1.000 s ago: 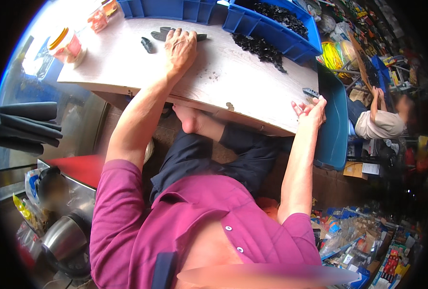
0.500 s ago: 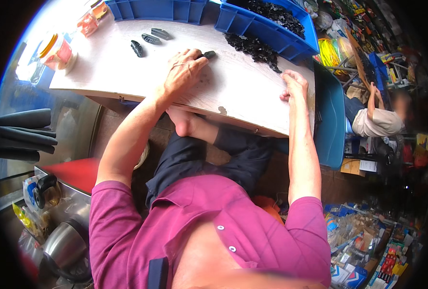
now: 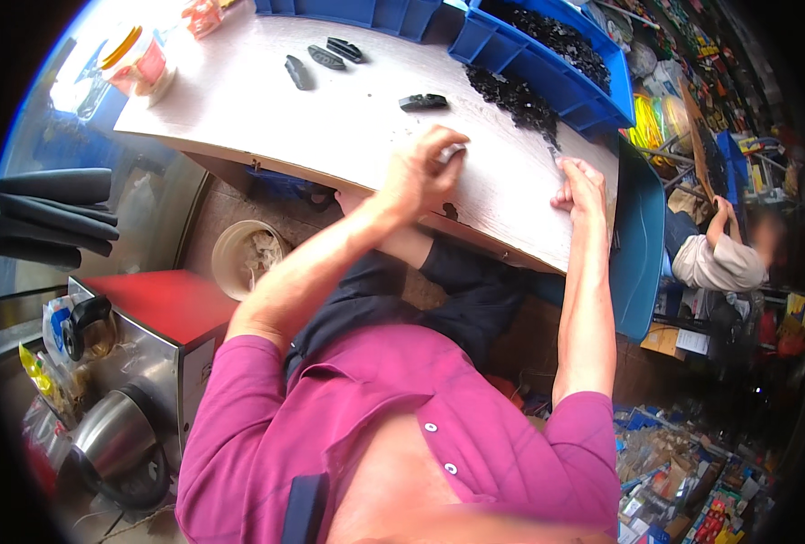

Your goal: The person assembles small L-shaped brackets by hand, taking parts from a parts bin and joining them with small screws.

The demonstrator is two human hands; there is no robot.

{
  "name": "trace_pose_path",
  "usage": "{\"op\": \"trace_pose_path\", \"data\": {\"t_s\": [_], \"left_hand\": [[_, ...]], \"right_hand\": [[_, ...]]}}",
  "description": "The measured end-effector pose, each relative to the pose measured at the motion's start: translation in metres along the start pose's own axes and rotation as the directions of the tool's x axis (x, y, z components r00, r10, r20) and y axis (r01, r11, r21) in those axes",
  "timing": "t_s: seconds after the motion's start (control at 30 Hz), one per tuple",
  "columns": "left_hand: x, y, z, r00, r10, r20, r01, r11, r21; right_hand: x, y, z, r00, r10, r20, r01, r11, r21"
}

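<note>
My left hand [image 3: 418,177] is over the front part of the pale table [image 3: 384,136], fingers curled with a gap between thumb and forefinger; nothing plainly shows in it. Beyond it lies a ridged black oblong part [image 3: 423,102], apart from the hand. Farther left, several similar black parts [image 3: 327,58] lie together. My right hand [image 3: 582,188] is near the table's right end, its fingers pinched at the tail of a pile of small black pieces [image 3: 516,100]. What sits between those fingertips is too small to make out.
A blue bin [image 3: 547,68] of black pieces stands behind the pile, another blue bin [image 3: 348,18] to its left. A lidded jar [image 3: 135,63] stands at the table's left. Below are a bucket [image 3: 239,261] and a red-topped box [image 3: 162,304]. Another person [image 3: 718,258] sits at right.
My left hand has let go of the black oblong part, which now lies on the table, and has drawn back toward the front edge. My right hand stays by the pile. The whole view has shifted.
</note>
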State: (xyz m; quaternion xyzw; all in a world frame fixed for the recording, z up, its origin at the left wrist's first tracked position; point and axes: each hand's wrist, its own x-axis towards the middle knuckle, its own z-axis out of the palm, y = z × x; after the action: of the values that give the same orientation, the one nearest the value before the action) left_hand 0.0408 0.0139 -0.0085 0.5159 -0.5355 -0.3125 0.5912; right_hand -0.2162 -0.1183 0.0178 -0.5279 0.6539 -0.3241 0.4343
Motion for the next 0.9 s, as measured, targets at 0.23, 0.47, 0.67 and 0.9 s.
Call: {"op": "trace_pose_path", "data": {"t_s": [0.23, 0.47, 0.67, 0.9], "left_hand": [[0.008, -0.009, 0.059, 0.986, 0.134, -0.096, -0.119, 0.981, 0.151], [0.017, -0.011, 0.058, 0.994, 0.054, 0.096, -0.056, 0.998, 0.009], [0.019, -0.02, 0.059, 0.978, -0.197, 0.068, 0.207, 0.88, -0.427], [0.022, -0.024, 0.049, 0.924, -0.338, 0.179, 0.376, 0.717, -0.587]], "right_hand": [[-0.053, -0.009, 0.037, 0.931, -0.01, 0.365, -0.145, 0.908, 0.393], [-0.057, 0.006, 0.049, 0.926, -0.164, 0.34, -0.009, 0.89, 0.456], [-0.069, -0.002, 0.063, 0.943, -0.194, 0.269, 0.028, 0.855, 0.518], [-0.074, -0.003, 0.073, 0.937, -0.25, 0.244, 0.076, 0.827, 0.557]]}}
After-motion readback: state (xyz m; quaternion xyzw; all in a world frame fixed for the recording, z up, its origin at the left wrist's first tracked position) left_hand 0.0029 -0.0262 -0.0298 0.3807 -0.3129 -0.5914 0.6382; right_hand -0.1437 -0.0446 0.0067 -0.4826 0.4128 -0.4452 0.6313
